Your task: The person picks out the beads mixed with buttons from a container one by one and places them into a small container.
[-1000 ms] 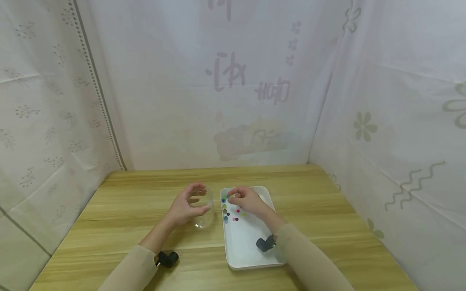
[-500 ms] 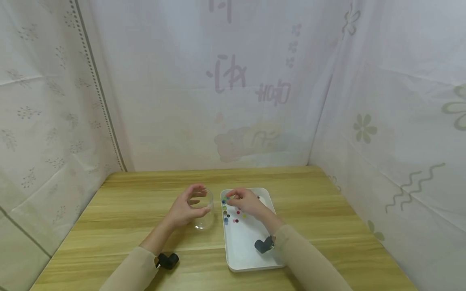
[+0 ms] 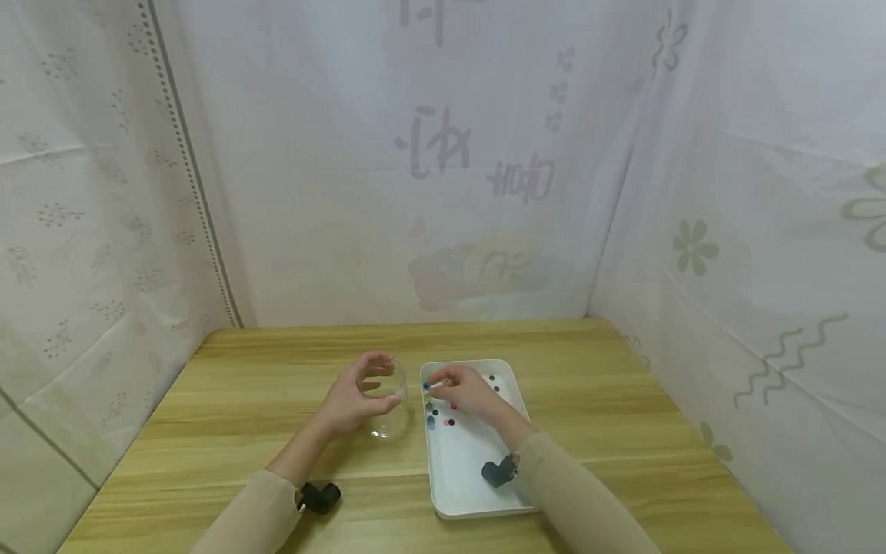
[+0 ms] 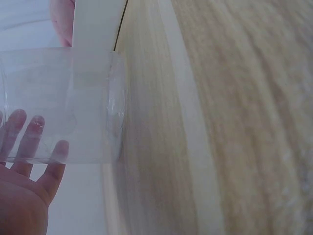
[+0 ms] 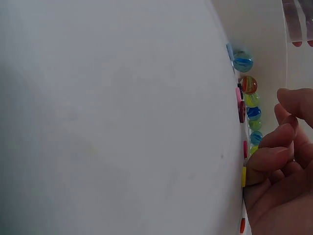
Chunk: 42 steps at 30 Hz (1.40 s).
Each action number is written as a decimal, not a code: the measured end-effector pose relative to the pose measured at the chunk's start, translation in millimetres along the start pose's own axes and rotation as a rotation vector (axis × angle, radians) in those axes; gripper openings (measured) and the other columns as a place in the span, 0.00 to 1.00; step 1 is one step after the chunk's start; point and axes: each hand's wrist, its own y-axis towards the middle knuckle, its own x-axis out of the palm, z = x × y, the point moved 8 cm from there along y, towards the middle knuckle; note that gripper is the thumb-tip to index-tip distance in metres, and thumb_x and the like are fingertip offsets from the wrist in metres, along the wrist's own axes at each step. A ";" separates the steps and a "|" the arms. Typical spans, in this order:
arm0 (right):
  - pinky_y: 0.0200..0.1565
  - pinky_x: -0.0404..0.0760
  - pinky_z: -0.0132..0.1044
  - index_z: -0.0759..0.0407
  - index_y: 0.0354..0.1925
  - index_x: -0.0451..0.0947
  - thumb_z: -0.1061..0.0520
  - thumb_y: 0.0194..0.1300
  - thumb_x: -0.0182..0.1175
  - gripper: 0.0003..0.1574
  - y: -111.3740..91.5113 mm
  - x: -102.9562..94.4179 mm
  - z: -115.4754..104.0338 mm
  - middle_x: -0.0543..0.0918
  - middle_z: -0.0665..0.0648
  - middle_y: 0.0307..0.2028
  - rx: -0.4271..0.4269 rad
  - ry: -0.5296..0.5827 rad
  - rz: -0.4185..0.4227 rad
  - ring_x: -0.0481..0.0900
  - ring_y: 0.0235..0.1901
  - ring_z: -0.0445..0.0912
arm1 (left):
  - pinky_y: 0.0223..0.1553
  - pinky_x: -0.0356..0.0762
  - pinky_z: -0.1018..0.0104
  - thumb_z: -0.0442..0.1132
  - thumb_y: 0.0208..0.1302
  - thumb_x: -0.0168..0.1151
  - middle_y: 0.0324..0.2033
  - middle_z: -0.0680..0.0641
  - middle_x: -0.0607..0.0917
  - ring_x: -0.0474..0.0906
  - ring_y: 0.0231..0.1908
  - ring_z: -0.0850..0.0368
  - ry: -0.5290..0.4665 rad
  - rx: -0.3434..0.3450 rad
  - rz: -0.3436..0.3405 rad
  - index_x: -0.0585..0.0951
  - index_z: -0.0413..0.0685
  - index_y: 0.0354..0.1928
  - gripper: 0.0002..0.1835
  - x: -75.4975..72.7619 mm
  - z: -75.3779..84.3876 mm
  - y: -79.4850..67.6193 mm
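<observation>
My left hand (image 3: 353,396) grips a clear cylindrical jar (image 3: 390,419), thumb on the near side and fingers round the far side. The jar stands upright on the table, left of a white tray (image 3: 460,473). Over the tray's far left part is my right hand (image 3: 471,391), its thumb and index fingertip slightly apart, nothing showing between them. A blue marble (image 3: 426,386) lies right at those fingertips. Several glass marbles, among them a red-brown one (image 5: 249,84) and a light blue one (image 5: 243,61), line the tray's left wall. Part of the row is hidden behind my right fingers.
Small flat round pieces like buttons lie in the tray, including a yellow piece (image 5: 244,176), a dark red piece (image 5: 242,112) and a dark piece (image 3: 497,388) farther right. The wooden table (image 3: 588,431) meets patterned cloth (image 3: 332,231) at the back.
My right hand has shifted slightly toward me and to the left along the marble row, uncovering dark pieces at the tray's far right. My left hand and the jar have stayed put.
</observation>
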 end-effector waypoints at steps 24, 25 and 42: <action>0.29 0.74 0.31 0.50 0.53 0.90 0.55 0.75 0.68 0.11 -1.4 9.8 4.3 0.81 0.48 0.30 0.024 -0.192 -0.005 0.75 0.26 0.41 | 0.72 0.76 0.30 0.40 0.64 0.80 0.69 0.38 0.83 0.78 0.70 0.35 0.003 0.009 -0.001 0.72 0.43 0.74 0.40 0.3 1.9 -2.6; 0.29 0.74 0.31 0.50 0.53 0.90 0.55 0.75 0.69 0.11 -1.3 9.8 4.0 0.81 0.49 0.30 0.023 -0.197 -0.004 0.75 0.27 0.41 | 0.72 0.76 0.30 0.40 0.64 0.80 0.69 0.38 0.83 0.78 0.71 0.35 0.003 0.011 -0.002 0.72 0.43 0.74 0.40 0.2 1.9 -2.6; 0.30 0.74 0.32 0.48 0.49 0.89 0.53 0.74 0.70 0.08 1.2 7.2 8.1 0.80 0.50 0.31 0.030 -0.248 0.022 0.75 0.29 0.43 | 0.72 0.76 0.31 0.39 0.63 0.80 0.68 0.39 0.83 0.78 0.71 0.36 0.016 0.019 0.007 0.72 0.45 0.74 0.39 0.1 3.6 -2.0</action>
